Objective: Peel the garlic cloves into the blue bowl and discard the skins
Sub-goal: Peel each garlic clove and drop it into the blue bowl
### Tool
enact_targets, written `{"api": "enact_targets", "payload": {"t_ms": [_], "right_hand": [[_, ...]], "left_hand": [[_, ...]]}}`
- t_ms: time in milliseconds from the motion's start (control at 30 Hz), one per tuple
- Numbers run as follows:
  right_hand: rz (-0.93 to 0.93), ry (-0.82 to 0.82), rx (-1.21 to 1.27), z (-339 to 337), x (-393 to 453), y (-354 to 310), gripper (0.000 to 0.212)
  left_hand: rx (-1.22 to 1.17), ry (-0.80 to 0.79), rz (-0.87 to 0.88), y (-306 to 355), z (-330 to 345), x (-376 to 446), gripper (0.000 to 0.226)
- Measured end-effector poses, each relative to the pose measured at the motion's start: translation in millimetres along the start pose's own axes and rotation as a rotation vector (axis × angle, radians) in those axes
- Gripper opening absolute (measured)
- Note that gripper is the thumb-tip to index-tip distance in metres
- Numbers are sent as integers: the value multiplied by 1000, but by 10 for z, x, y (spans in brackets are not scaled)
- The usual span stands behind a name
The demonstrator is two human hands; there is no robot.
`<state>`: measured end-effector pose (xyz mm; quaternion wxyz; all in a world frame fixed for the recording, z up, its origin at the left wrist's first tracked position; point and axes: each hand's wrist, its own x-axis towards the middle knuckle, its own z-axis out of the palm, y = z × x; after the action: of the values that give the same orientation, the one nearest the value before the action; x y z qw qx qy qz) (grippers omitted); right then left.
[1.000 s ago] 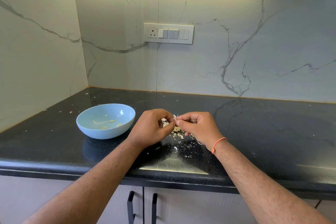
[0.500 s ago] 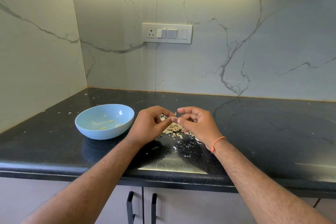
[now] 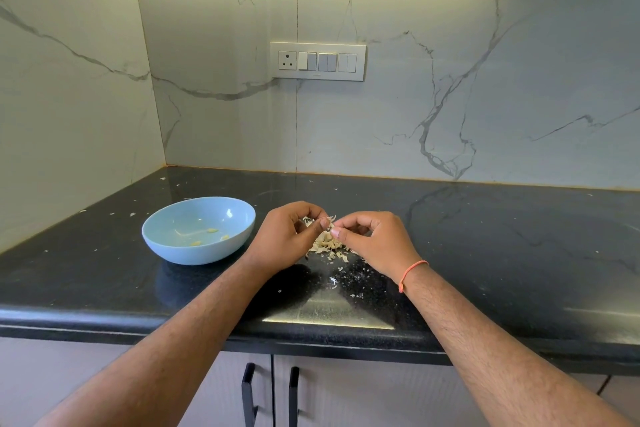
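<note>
The blue bowl (image 3: 166, 236) sits on the black counter to the left of my hands, with a few peeled pale yellow cloves (image 3: 212, 230) inside. My left hand (image 3: 285, 236) and my right hand (image 3: 375, 243) meet fingertip to fingertip over a heap of garlic skins (image 3: 327, 243). Both hands have curled fingers and pinch a small garlic clove (image 3: 329, 222) between them; most of it is hidden by the fingers. An orange thread circles my right wrist.
Small skin flakes (image 3: 349, 279) are scattered over the black counter (image 3: 502, 236), mostly in front of the heap and near the left wall. Marble walls close the back and left. Cabinet handles (image 3: 247, 392) sit below the counter's front edge.
My hands have stayed over the skin heap while the fingers worked the clove; the right hand's fingers opened out briefly, then curled back in. The bowl has not moved.
</note>
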<state>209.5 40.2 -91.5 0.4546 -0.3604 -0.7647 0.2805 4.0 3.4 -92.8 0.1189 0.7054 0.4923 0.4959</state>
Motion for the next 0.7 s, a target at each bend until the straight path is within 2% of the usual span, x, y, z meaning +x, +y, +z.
{"api": "enact_targets", "payload": {"t_ms": [200, 400, 567, 700], "right_hand": [[52, -31, 76, -7, 20, 8, 5], [48, -23, 69, -3, 29, 12, 5], [-26, 40, -46, 4, 8, -4, 4], [-80, 110, -108, 4, -4, -18, 3]], "left_hand": [[-203, -132, -170, -9, -37, 31, 15], [-244, -138, -227, -6, -26, 44, 16], [-12, 24, -81, 2, 23, 4, 11], [144, 78, 45, 44, 30, -19, 12]]}}
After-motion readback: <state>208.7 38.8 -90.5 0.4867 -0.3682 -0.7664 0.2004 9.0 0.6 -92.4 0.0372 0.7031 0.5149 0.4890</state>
